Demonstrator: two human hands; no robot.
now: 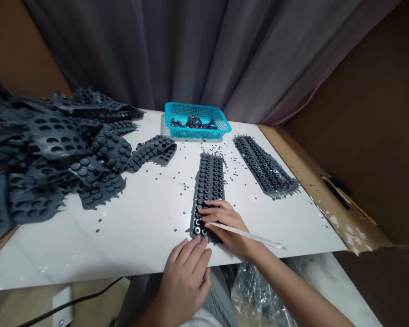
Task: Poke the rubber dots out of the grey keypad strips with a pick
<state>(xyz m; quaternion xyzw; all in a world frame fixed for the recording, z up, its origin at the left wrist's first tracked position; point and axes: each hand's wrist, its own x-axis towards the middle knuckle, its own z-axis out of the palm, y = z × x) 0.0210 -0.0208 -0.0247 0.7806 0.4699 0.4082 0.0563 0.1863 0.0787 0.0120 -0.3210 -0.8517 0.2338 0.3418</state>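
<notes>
White table (139, 245) with a rubber sheet (209, 181) near its front edge

Behind the table we have a grey curtain (191, 54); a brown panel (371, 113) stands to the right. The rubber sheet lies lengthwise before us and carries rows of round caps. Our right hand (228, 222) is over the sheet's near part, thumb and fingers pinched on a white stick (252, 235) that slants back toward the forearm. Our left hand (189, 268) is palm down, fingers extended and close together, tips at the sheet's near end; we see nothing in its grasp. We find a second sheet (266, 165) to the right, apart from the first. At the rear, a blue basket (197, 133) contains small dark parts (196, 122). On the left we have a large heap (54, 136) of similar sheets. Small dark discs (185, 184) are scattered across the table.
</notes>
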